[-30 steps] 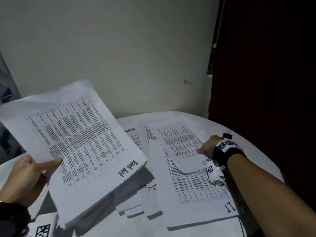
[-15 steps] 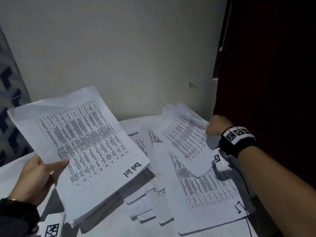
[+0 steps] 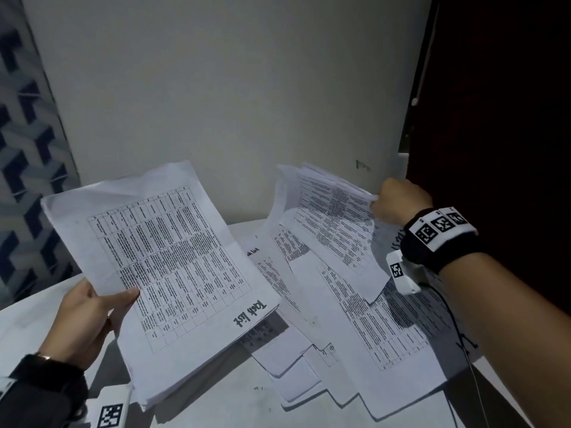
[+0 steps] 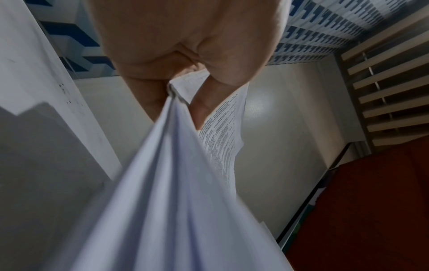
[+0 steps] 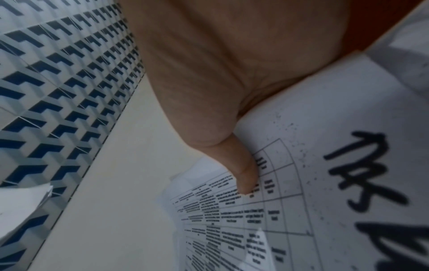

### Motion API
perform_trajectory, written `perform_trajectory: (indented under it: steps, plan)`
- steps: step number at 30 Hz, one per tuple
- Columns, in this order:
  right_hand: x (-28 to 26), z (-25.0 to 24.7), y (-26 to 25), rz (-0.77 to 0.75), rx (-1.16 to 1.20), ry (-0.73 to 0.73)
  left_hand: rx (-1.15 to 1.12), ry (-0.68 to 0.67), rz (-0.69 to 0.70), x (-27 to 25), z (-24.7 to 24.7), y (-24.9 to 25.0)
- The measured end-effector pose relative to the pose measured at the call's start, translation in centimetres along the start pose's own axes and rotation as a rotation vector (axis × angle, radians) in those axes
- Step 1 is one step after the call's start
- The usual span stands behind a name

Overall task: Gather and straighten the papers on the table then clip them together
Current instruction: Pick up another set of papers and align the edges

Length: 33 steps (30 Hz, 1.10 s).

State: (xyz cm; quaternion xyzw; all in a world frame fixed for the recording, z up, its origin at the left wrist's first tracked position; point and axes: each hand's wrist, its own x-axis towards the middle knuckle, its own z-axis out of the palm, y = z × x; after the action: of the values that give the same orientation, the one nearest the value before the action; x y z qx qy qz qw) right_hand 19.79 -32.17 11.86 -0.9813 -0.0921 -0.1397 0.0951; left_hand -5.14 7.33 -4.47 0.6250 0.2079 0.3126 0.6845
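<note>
My left hand (image 3: 92, 313) grips a thick stack of printed papers (image 3: 167, 273) by its left edge, tilted up off the table; the top sheet reads "Task list". In the left wrist view the thumb (image 4: 204, 110) and fingers pinch that stack (image 4: 176, 183). My right hand (image 3: 398, 200) holds a smaller bundle of sheets (image 3: 330, 223) by its far edge, lifted above the table, the sheets sagging. The right wrist view shows the thumb (image 5: 243, 176) pressed on that printed sheet (image 5: 325, 183). More loose papers (image 3: 370, 335) lie spread on the table. No clip is visible.
The white round table (image 3: 37, 319) stands against a pale wall (image 3: 231, 88). A dark red curtain (image 3: 509, 118) hangs at the right, patterned tiles (image 3: 27, 149) at the left. A thin cable (image 3: 463, 350) runs from my right wrist camera across the papers.
My right hand took hold of the bundle lying on the table and raised it up and back. The left hand's stack stayed tilted in much the same place.
</note>
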Motion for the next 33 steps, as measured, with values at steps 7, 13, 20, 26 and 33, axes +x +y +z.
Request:
perform_trajectory:
  steps: [7, 13, 20, 26, 33]
  plan:
    - [0.0, -2.4, -1.4, -0.054, -0.036, 0.056, 0.001, 0.030, -0.014, -0.5, -0.1, 0.5]
    - [-0.1, -4.1, -2.2, -0.096, 0.000, 0.260, 0.024, 0.035, -0.003, -0.8, 0.1, 1.1]
    - [-0.1, -6.6, -2.3, -0.127, 0.573, 0.578, 0.027, 0.075, -0.002, -0.9, -0.2, 1.5]
    - [-0.9, -5.2, -4.1, -0.092, 1.421, 0.125, 0.056, 0.007, -0.044, -0.8, 0.7, 1.6]
    - [-4.9, 3.1, -9.1, -0.096, 1.380, -0.434, -0.016, -0.359, -0.195, -2.4, 4.3, 2.5]
